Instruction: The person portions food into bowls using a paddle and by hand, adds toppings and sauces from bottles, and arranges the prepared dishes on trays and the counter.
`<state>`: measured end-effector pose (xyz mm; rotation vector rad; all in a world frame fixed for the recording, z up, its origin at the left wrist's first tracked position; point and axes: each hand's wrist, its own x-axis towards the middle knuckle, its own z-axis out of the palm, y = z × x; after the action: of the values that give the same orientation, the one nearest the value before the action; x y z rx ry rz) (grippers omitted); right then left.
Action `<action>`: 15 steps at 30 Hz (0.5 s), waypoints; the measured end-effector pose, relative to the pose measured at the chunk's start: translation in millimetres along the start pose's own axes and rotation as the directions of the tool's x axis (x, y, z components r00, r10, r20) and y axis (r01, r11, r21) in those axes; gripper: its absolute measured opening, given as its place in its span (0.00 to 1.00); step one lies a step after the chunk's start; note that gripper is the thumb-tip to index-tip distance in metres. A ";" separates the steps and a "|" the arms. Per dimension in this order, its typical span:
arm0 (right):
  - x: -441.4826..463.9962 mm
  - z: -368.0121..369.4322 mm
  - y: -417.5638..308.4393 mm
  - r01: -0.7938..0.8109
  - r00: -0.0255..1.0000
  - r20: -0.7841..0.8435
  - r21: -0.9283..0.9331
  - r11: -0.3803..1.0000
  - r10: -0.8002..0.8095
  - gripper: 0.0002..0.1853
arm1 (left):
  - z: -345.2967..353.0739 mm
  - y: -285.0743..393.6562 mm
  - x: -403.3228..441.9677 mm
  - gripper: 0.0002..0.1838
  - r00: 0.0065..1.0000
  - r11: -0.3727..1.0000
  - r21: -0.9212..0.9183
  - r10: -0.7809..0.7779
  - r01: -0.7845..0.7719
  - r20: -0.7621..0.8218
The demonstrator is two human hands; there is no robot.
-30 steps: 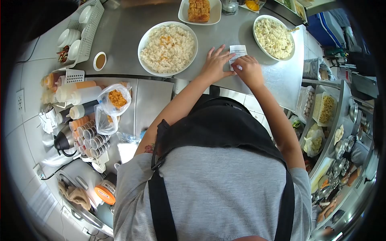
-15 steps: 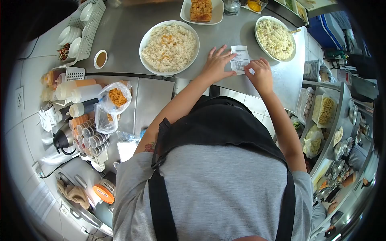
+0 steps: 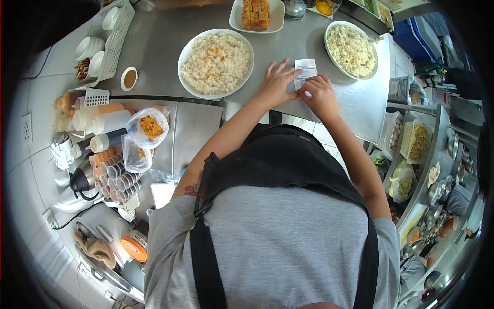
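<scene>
A printed paper receipt (image 3: 305,67) lies flat on the steel counter (image 3: 288,46), its lower part covered by fingers. My left hand (image 3: 278,86) rests with fingers spread at the receipt's left edge, fingertips touching the paper. Over the lower right of the same slip, my right hand (image 3: 320,98) is curled, thumb and index finger pinched at its bottom edge. To the left of my hands stands a large white bowl of rice (image 3: 216,64) with orange sauce on top. On the right is another bowl, of yellowish fried rice (image 3: 352,51), with a utensil handle at its rim.
A square dish of cut golden-brown food (image 3: 256,14) sits at the back. On the left are a small sauce cup (image 3: 129,79), a basket of white bowls (image 3: 117,38), squeeze bottles (image 3: 100,118) and a plastic bag of orange food (image 3: 151,126). Shelves with food containers (image 3: 418,141) run along the right.
My right hand has slid left, from the receipt's right side onto its lower part, closer to my left hand. My left hand has barely moved.
</scene>
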<state>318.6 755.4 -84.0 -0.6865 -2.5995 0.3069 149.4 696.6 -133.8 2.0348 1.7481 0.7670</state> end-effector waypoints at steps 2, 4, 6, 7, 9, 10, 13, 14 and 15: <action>-1.6 2.4 2.3 -0.010 0.999 0.038 -0.023 1.000 0.010 0.06 | -0.2 0.4 0.0 0.40 1.000 1.000 0.000 0.002 -0.002 0.001; -9.4 -2.1 14.8 -0.056 0.996 0.069 -0.072 0.996 0.061 0.06 | -2.2 2.7 -1.1 0.40 1.000 1.000 -0.027 -0.006 0.006 -0.012; -28.9 -26.1 44.1 -0.202 0.965 0.140 -0.153 0.967 0.224 0.06 | 0.6 1.0 -1.4 0.40 1.000 0.999 -0.034 -0.002 0.001 -0.015; -41.9 -45.5 56.7 -0.331 0.923 0.126 -0.217 0.918 0.362 0.05 | 2.3 -1.0 -1.7 0.40 1.000 0.999 -0.032 0.002 -0.002 -0.018; -75.5 -86.1 74.0 -0.475 0.861 0.095 -0.199 0.857 0.499 0.05 | 6.7 -2.6 -2.0 0.41 1.000 0.999 -0.031 0.024 -0.025 -0.020; -87.4 -110.8 70.4 -0.566 0.800 0.100 -0.201 0.800 0.591 0.05 | 7.1 -4.5 -2.0 0.42 0.999 0.999 -0.013 0.031 -0.032 -0.029; -157.1 -147.8 133.9 -0.613 0.754 0.243 -0.078 0.787 0.611 0.22 | -25.9 4.7 2.6 0.42 0.994 0.968 -0.238 -0.061 0.081 0.089; -174.4 -159.2 148.3 -0.683 0.701 0.251 -0.035 0.730 0.668 0.28 | -48.6 9.3 6.9 0.40 0.981 0.859 -0.478 -0.133 0.185 0.139; -211.8 -162.0 190.4 -0.649 0.752 0.223 0.094 0.755 0.620 0.31 | -68.8 0.7 18.3 0.37 0.998 0.926 -0.375 -0.018 0.037 0.054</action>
<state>638.6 825.6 -75.2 -1.5434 -2.3648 0.8180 110.1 708.7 -75.7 1.7515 1.4638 0.9512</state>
